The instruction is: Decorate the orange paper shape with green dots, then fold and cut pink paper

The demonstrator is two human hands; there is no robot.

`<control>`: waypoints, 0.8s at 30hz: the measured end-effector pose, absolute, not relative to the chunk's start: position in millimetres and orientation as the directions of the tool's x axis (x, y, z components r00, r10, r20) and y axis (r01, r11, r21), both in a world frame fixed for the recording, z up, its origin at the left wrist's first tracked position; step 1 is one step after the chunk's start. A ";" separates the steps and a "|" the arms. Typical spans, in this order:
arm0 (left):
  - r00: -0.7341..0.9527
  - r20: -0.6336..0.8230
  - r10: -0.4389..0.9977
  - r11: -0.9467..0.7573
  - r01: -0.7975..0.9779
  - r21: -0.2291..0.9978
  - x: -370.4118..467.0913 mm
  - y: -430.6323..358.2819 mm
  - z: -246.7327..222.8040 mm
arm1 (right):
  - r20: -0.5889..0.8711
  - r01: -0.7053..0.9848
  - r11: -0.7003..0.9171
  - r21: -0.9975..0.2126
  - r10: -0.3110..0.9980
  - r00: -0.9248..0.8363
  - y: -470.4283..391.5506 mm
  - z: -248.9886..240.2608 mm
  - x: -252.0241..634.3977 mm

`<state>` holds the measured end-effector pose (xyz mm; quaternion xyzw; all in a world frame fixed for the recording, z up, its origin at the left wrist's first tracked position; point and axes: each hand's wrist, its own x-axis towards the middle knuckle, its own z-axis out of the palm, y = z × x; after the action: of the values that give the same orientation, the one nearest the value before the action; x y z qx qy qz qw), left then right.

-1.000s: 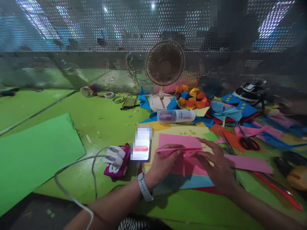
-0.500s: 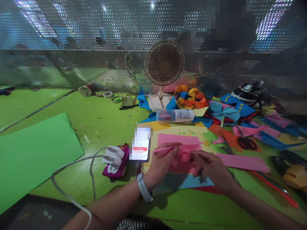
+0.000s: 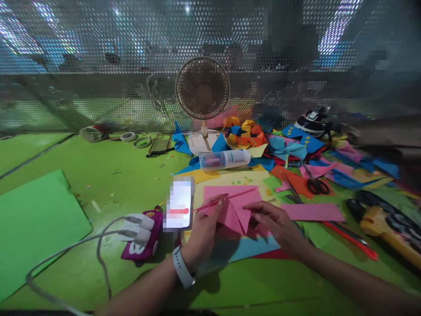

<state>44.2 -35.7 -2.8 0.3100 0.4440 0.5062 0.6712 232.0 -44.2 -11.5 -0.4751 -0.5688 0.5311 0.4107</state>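
Note:
A folded piece of pink paper (image 3: 234, 216) is held up between my hands, its creased flaps turned toward me. My left hand (image 3: 206, 226) pinches its left side between thumb and fingers. At its right flap, my right hand (image 3: 274, 221) has its thumb and fingertips closed on the edge. Beneath lies a flat pink sheet (image 3: 210, 191), on top of light blue paper (image 3: 253, 249) and pale yellow paper (image 3: 230, 179). A phone (image 3: 180, 206) with a lit screen lies just left of my left hand. The undersides of my fingers are partly hidden.
A purple power strip (image 3: 149, 241) with white plugs and cables sits at left, near a large green sheet (image 3: 36, 228). Behind are a fan (image 3: 203, 90) and a clear bottle (image 3: 225, 159). Scissors (image 3: 317, 186), a pink strip (image 3: 314, 212) and coloured scraps lie at right.
The view has turned right, so things sit further left. The folded pink paper has tilted and its flaps now show spread in front; my right hand has shifted along its right edge.

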 end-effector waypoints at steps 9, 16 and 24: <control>0.121 -0.309 0.943 0.331 -0.419 0.845 46.1 -35.0 -6.0 | -0.139 -0.010 -0.142 -0.990 0.977 -0.164 -42.9 -13.7 229.0; 0.132 -0.333 0.934 0.358 -0.374 0.855 46.6 -36.8 -3.0 | -0.256 -0.074 -0.270 -0.960 0.952 -0.166 -39.7 -13.6 225.5; 0.131 -0.290 0.948 0.318 -0.389 0.865 47.7 -37.9 -3.4 | -0.167 0.054 -0.160 -0.986 0.974 -0.155 -39.4 -18.5 230.5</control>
<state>47.7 -37.9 -3.4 0.3173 0.4407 0.4902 0.6818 230.5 -39.4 -18.5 -0.5083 -0.5056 0.5671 0.4054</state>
